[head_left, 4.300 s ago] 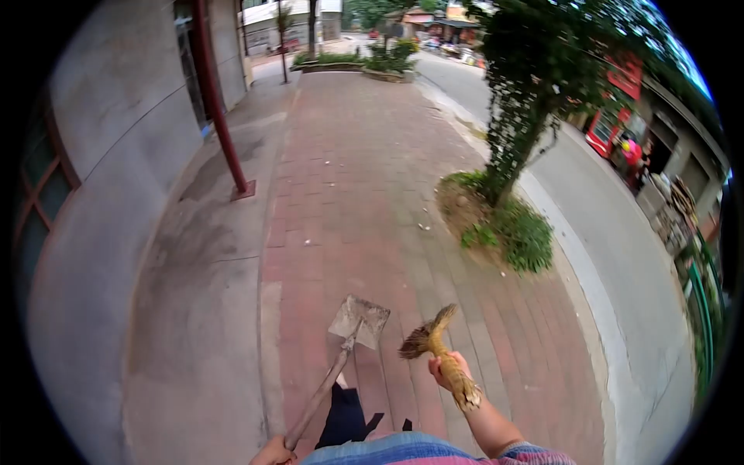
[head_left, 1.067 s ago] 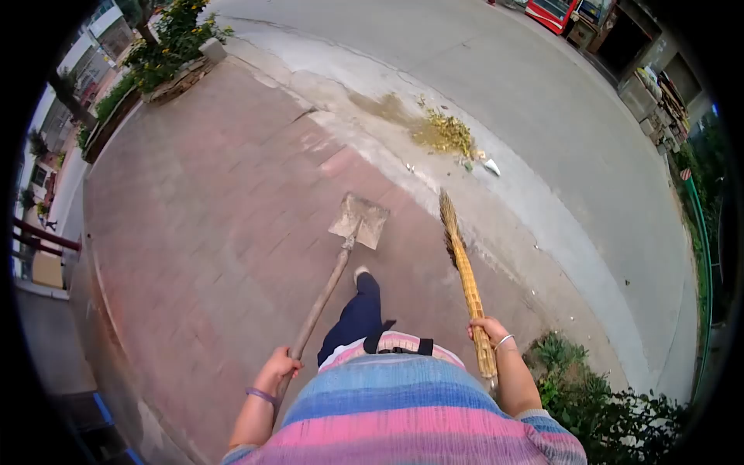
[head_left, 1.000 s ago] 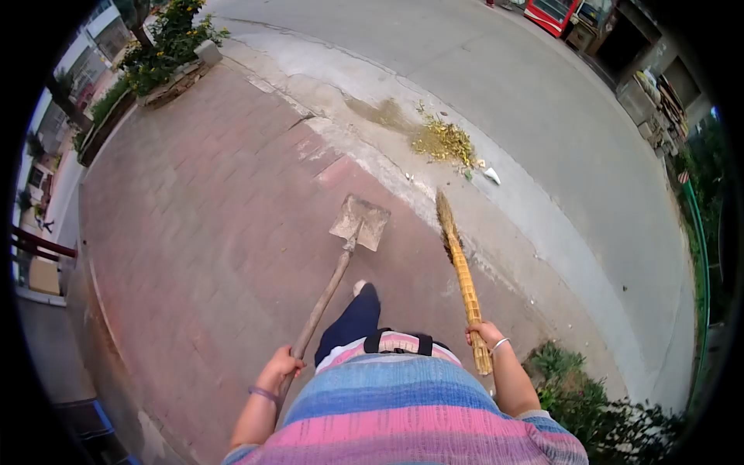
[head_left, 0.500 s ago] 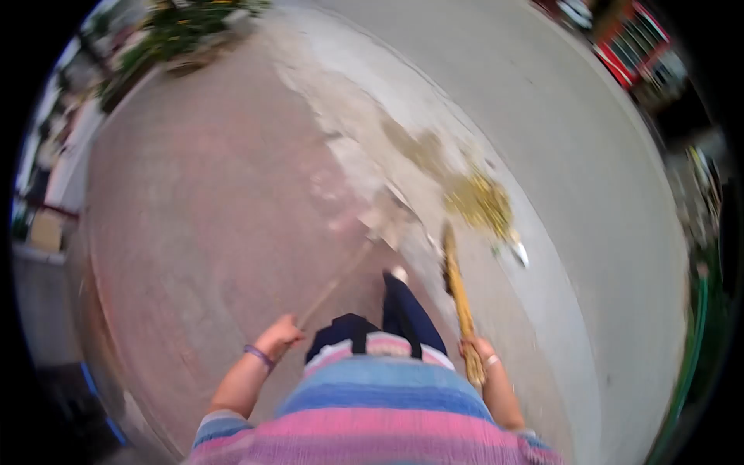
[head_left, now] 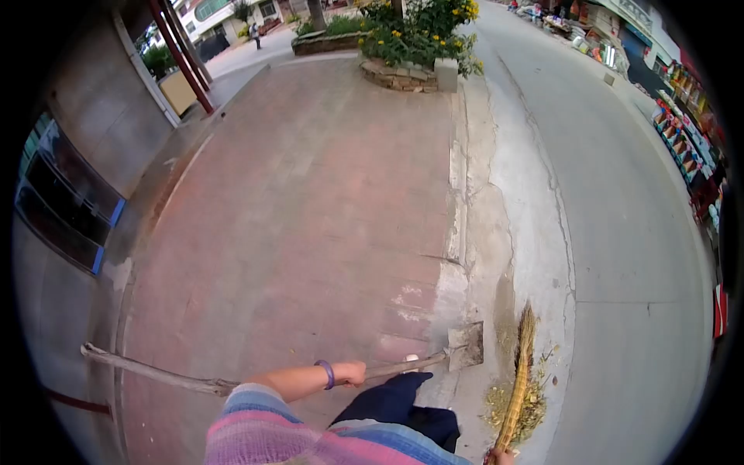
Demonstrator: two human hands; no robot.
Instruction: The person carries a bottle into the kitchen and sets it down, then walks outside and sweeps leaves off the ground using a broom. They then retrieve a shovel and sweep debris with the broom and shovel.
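Note:
My left hand (head_left: 353,373), with a purple bangle at its wrist, is closed around the long wooden handle of a shovel (head_left: 466,346). The handle runs back past my left forearm, and the squarish metal blade lies at the edge of the red paving. At the bottom of the view, my right hand (head_left: 502,456) is partly cut off and grips a straw broom (head_left: 517,391). The broom points forward across a pile of yellowish plant litter (head_left: 535,409). A gap of bare concrete separates the shovel blade from the litter.
Red paving (head_left: 294,201) stretches ahead, with a road (head_left: 620,232) to the right. A stone planter (head_left: 399,76) with yellow flowers stands ahead. A building wall (head_left: 116,101) is on the left; stalls with goods (head_left: 686,139) line the far roadside. A person (head_left: 256,35) is far off.
My view has swung right and lifted, so the planter now shows ahead. The broom now overlaps the litter instead of lying left of it. Both tools stay in my hands.

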